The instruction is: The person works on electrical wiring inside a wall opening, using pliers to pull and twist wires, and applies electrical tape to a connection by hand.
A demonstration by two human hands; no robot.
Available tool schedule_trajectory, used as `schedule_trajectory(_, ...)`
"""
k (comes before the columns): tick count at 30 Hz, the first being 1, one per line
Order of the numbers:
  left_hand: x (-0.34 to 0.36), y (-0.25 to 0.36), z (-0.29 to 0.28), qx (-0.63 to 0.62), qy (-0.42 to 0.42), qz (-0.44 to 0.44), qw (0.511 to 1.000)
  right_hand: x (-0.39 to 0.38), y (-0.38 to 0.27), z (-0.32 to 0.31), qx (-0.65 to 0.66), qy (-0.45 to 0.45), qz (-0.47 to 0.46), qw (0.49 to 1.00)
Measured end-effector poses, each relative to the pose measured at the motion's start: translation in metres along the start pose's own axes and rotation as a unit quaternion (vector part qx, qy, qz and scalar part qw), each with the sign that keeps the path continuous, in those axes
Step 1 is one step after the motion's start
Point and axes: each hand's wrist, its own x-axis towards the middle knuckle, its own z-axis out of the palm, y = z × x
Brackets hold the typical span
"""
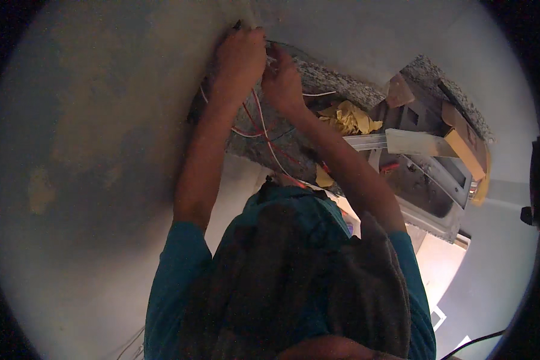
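My left hand (241, 59) is raised against the wall at the top of the view, its fingers closed at a small dark spot. What it grips is hidden behind the knuckles. Just to its right, and slightly lower, my right hand (283, 79) has its fingers curled in; a small pale bit shows by the fingertips, too unclear to name. Below and between the hands hang loose white wire (261, 117) and red wire (248, 111), crossing over the counter. A thin dark wire (297, 50) runs along the wall to the right of my fingers.
A speckled stone counter (342, 83) lies along the wall. Crumpled yellow paper (351, 118), clear-white plastic strips (366, 142) and an open cardboard box (465, 147) rest to the right. A red-handled tool (389, 168) is by the metal sink (423, 192).
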Motion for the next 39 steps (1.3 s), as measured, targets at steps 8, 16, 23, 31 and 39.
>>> schedule_trajectory(8, -0.011, 0.036, 0.004, 0.041, 0.088, 0.164, 0.982, 0.001, 0.048, 0.009, 0.013, -0.042, -0.034, 0.998)
schedule_trajectory(16, -0.028, 0.073, 0.005, 0.011, 0.220, -0.082, 0.972, 0.018, 0.058, -0.016, 0.054, -0.108, -0.219, 0.968)
schedule_trajectory(23, -0.028, 0.078, 0.037, -0.136, 0.341, -0.169, 0.915, 0.057, 0.066, -0.021, 0.331, -0.231, -0.092, 0.910)
schedule_trajectory(31, -0.048, 0.046, 0.053, -0.640, 0.209, -0.279, 0.685, 0.102, 0.055, -0.035, 0.100, -0.368, -0.013, 0.924)
schedule_trajectory(39, -0.049, 0.034, 0.025, -0.757, 0.085, -0.283, 0.582, 0.115, 0.068, -0.016, 0.160, -0.241, -0.155, 0.945)
